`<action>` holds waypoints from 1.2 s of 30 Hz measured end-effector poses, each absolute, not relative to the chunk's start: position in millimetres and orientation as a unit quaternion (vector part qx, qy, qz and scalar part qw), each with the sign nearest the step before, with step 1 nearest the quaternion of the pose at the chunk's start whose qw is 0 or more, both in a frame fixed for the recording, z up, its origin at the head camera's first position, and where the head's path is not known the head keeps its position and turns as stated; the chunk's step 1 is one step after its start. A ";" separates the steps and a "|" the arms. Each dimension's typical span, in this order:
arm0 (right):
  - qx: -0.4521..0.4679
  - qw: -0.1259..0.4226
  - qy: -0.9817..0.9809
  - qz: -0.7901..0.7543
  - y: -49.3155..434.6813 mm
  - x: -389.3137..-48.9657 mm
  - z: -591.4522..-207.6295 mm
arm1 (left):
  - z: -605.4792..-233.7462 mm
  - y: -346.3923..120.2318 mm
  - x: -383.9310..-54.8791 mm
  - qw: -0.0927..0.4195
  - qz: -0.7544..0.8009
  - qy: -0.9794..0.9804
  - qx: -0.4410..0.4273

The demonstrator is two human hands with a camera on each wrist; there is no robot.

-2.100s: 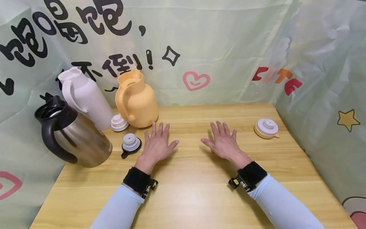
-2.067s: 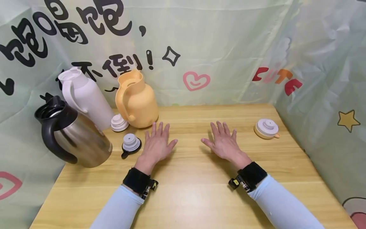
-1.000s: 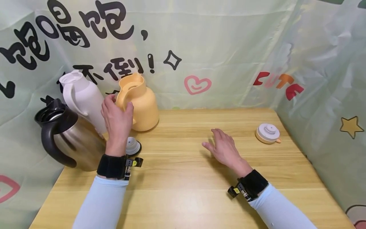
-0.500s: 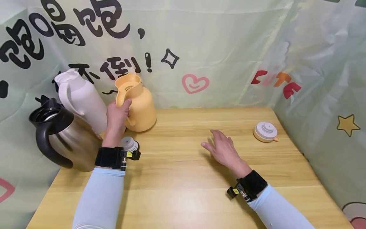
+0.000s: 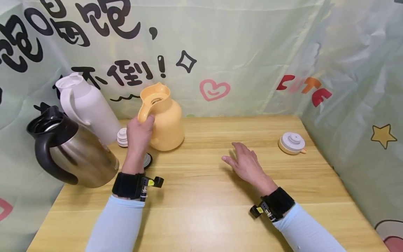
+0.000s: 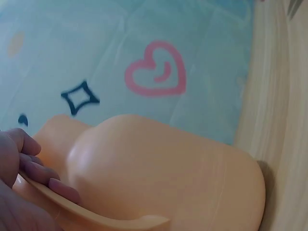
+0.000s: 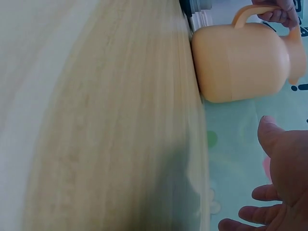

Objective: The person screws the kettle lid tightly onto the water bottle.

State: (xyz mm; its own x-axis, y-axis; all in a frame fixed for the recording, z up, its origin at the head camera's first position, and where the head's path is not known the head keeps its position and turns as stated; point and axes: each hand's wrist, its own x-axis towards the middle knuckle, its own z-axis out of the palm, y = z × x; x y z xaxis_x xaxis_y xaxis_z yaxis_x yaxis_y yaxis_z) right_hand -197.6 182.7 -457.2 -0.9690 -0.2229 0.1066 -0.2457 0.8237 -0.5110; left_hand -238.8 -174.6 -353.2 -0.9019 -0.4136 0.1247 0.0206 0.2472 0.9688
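Note:
An orange vacuum jug with no lid on its mouth stands at the back of the table, left of centre. My left hand grips its handle, and the left wrist view shows the fingers curled round that handle. My right hand is over the right half of the table with relaxed, spread fingers and holds nothing. At the far right lies an orange and white stopper. A white stopper and a black-rimmed one lie by my left hand and wrist, both partly hidden.
A steel jug with black top and handle stands at the left edge of the table. Behind it is a pale lilac jug. A printed cloth hangs along the back and sides of the wooden table.
My left hand has risen from the table, gone left to the orange jug and taken its handle. The jug has since moved right and slightly nearer. My right hand's fingers have relaxed.

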 end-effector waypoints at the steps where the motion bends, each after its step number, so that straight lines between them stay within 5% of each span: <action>1: 0.122 0.020 -0.954 0.272 182.7 -197.8 -457.1 | -354.1 -170.2 -236.0 0.180 -0.600 -0.770 0.122; 17: 0.120 0.020 -0.950 0.288 182.6 -201.2 -462.5 | -359.7 -110.5 -191.9 0.121 -0.623 -0.773 0.008; 36: 0.105 0.023 -0.950 0.294 184.3 -203.3 -465.9 | -362.3 -102.8 -179.0 0.081 -0.621 -0.778 -0.044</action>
State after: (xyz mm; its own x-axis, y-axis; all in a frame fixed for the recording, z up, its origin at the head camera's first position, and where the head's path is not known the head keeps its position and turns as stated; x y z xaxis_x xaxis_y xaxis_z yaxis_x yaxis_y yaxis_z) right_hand -203.3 184.3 -465.9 -0.9770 -0.1855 0.1049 -0.2124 0.8051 -0.5537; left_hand -179.0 -102.8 -362.3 -0.9830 -0.0312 0.1809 0.1695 0.2244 0.9596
